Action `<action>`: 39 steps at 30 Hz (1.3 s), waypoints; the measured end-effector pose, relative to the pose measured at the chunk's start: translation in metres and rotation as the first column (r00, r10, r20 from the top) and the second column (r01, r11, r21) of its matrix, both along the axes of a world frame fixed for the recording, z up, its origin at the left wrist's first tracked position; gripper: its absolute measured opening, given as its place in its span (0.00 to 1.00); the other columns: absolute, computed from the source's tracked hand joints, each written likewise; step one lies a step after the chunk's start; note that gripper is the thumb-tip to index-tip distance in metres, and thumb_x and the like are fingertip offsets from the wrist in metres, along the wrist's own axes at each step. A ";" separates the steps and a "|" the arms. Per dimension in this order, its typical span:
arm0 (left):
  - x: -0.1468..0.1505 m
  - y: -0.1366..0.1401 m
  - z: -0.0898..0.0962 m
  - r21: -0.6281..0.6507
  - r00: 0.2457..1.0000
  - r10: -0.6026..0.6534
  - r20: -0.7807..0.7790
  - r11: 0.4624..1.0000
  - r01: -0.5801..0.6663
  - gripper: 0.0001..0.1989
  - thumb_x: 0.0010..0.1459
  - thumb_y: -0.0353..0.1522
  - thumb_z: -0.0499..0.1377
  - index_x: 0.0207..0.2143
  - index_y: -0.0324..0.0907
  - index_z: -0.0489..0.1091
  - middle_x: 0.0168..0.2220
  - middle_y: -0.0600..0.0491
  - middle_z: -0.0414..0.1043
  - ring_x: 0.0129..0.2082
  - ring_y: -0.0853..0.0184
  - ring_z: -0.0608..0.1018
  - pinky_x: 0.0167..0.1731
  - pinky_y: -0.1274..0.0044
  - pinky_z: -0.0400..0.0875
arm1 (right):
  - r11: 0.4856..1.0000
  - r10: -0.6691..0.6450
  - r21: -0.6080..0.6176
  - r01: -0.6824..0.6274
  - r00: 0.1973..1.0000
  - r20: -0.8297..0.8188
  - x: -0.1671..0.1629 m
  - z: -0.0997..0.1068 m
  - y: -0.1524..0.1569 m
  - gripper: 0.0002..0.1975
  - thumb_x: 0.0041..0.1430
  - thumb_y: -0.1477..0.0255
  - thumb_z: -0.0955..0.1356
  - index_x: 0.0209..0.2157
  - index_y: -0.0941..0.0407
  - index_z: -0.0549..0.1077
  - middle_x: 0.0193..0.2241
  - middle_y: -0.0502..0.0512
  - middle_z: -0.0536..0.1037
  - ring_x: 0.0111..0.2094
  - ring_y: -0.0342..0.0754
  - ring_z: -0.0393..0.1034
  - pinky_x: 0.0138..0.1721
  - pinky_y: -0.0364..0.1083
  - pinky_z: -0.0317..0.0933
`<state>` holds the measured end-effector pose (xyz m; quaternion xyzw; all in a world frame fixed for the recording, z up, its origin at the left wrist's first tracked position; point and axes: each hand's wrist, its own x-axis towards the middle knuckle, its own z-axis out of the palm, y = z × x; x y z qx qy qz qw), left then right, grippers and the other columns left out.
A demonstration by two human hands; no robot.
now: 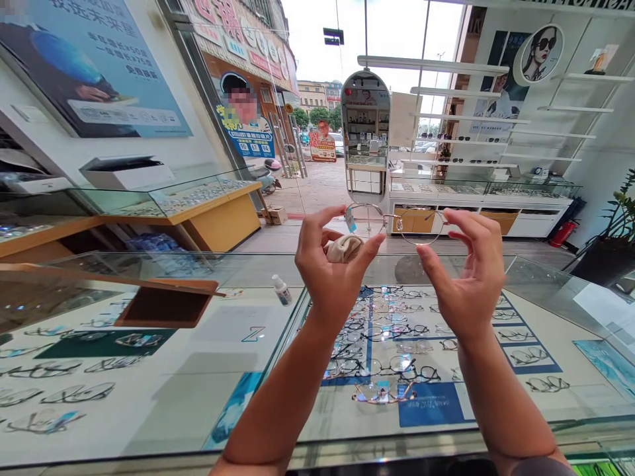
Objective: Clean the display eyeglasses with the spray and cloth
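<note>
One pair of thin-rimmed eyeglasses (391, 217) is held up above the glass counter (188, 396), its long axis running left to right and dipping slightly toward the right. From my remote seat I have the left hand (330, 264) pinching the left rim, with a bunched pale cloth (344, 250) tucked against its palm, and the right hand (471, 277) grasping the opposite outer end. The eyeglasses lie between my two grips, the bridge nearer the left thumb than the right. A small white bottle (282, 291) sits farther left on the counter.
</note>
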<state>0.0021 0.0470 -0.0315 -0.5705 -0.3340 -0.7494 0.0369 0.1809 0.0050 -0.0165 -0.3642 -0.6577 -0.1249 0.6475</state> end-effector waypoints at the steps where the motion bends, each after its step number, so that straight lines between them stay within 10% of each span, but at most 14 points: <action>1: 0.001 0.000 -0.001 0.035 1.000 0.025 0.009 0.999 -0.025 0.27 0.54 0.44 0.76 0.52 0.48 0.74 0.49 0.50 0.78 0.33 0.68 0.77 0.33 0.74 0.74 | 0.999 0.023 -0.022 -0.024 0.999 -0.023 -0.001 -0.001 0.002 0.24 0.66 0.64 0.72 0.62 0.46 0.73 0.55 0.59 0.77 0.59 0.60 0.72 0.54 0.63 0.75; 14: 0.004 0.002 -0.004 0.136 0.985 0.170 0.039 0.975 -0.174 0.29 0.54 0.46 0.76 0.53 0.48 0.72 0.50 0.50 0.73 0.43 0.62 0.77 0.38 0.70 0.76 | 0.944 0.231 -0.172 -0.281 0.938 -0.260 -0.005 -0.007 0.013 0.19 0.72 0.64 0.67 0.61 0.48 0.77 0.58 0.58 0.81 0.58 0.54 0.77 0.56 0.59 0.77; 26: 0.008 0.018 -0.016 0.190 0.996 0.089 0.028 0.977 -0.093 0.31 0.57 0.45 0.75 0.58 0.49 0.70 0.56 0.49 0.74 0.48 0.61 0.80 0.41 0.71 0.78 | 0.950 0.260 -0.046 -0.308 0.865 -0.429 -0.011 -0.007 0.013 0.10 0.70 0.63 0.70 0.48 0.47 0.83 0.52 0.54 0.83 0.58 0.53 0.76 0.59 0.57 0.72; 39: 0.011 0.013 -0.017 0.156 0.999 0.022 0.029 0.987 -0.026 0.29 0.56 0.44 0.75 0.56 0.48 0.72 0.51 0.51 0.74 0.35 0.69 0.75 0.34 0.74 0.73 | 0.920 0.272 -0.091 -0.381 0.788 -0.552 -0.008 -0.005 0.013 0.08 0.67 0.60 0.72 0.43 0.47 0.83 0.41 0.52 0.82 0.44 0.48 0.76 0.48 0.50 0.70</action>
